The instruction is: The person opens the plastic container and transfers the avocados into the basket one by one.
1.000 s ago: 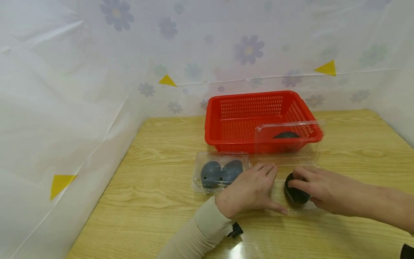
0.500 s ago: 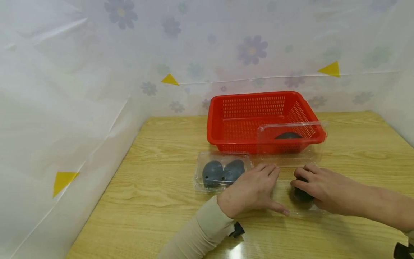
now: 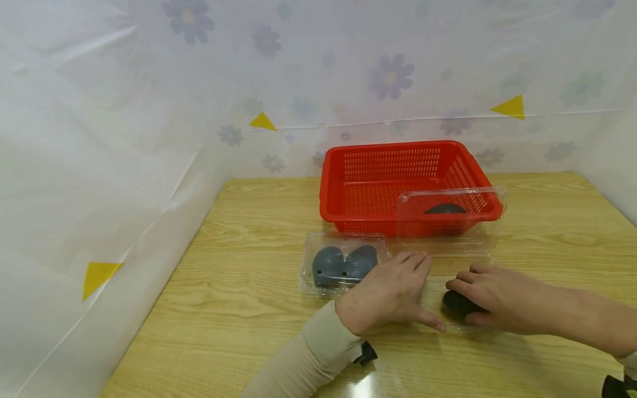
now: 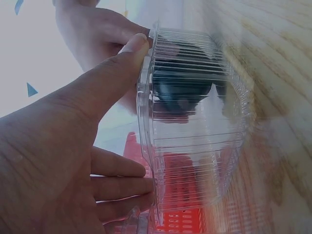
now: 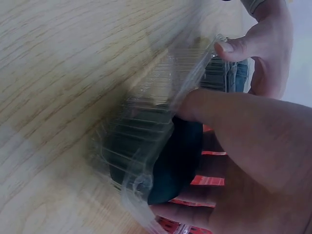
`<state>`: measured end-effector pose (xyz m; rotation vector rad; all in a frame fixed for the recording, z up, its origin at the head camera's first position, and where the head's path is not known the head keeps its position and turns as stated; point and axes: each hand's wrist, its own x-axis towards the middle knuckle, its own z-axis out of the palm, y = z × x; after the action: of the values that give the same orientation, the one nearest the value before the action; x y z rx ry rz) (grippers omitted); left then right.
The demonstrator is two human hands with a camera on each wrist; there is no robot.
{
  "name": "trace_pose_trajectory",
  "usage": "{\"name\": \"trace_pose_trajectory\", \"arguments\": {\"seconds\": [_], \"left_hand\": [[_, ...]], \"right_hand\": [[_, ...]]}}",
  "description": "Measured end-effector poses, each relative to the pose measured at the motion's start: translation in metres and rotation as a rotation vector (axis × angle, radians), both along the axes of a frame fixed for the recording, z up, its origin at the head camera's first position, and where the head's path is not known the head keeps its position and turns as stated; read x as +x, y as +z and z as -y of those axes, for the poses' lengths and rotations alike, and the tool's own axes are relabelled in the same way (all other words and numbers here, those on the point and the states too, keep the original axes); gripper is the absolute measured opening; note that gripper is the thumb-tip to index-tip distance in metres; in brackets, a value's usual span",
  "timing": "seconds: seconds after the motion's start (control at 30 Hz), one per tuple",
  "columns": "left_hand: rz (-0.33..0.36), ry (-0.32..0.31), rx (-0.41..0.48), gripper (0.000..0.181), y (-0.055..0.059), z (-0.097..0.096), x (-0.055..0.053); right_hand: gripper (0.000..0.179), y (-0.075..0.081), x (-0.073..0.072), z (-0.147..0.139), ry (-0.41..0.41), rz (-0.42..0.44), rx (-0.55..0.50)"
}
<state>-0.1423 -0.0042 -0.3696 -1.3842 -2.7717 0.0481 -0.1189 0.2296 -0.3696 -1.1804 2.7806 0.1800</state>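
My right hand (image 3: 512,301) grips a dark egg-shaped object (image 3: 455,305) from above, inside a clear plastic clamshell box (image 4: 190,141). The right wrist view has the thumb at the box rim and the fingers curled over the object's far side. My left hand (image 3: 388,293) rests on the box's left end with fairly straight fingers, its thumb at the near rim and the fingertips along the rim further back. The raised lid (image 3: 408,243) stands behind, overlapping the basket in the head view. My right hand partly hides the object.
A closed clear box (image 3: 308,276) with two dark oval objects stands left of my left hand. Behind the boxes sits a red basket (image 3: 330,193); another dark object (image 3: 446,209) shows through the lid at its front right. A patterned sheet (image 3: 318,72) lines the back.
The right hand has lowered the dark object into the box and turned it so that it lies flatter, with the fingers now further over it. My left hand has stayed in place.
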Motion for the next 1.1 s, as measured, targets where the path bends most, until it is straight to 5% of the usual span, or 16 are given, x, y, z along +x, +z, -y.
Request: {"name": "trace_pose_trajectory", "arguments": {"seconds": [0.3, 0.43, 1.1], "left_hand": [[-0.008, -0.011, 0.017, 0.109, -0.001, 0.001, 0.000], [-0.013, -0.017, 0.012, 0.110, -0.002, 0.001, 0.001], [-0.049, -0.033, 0.045, 0.104, -0.003, 0.003, 0.000]], "right_hand": [[0.056, -0.003, -0.005, -0.005, -0.168, 0.375, -0.154], [0.059, -0.001, -0.007, -0.005, -0.218, 0.463, -0.181], [0.051, 0.033, -0.008, -0.005, -0.240, 0.293, -0.244]]}}
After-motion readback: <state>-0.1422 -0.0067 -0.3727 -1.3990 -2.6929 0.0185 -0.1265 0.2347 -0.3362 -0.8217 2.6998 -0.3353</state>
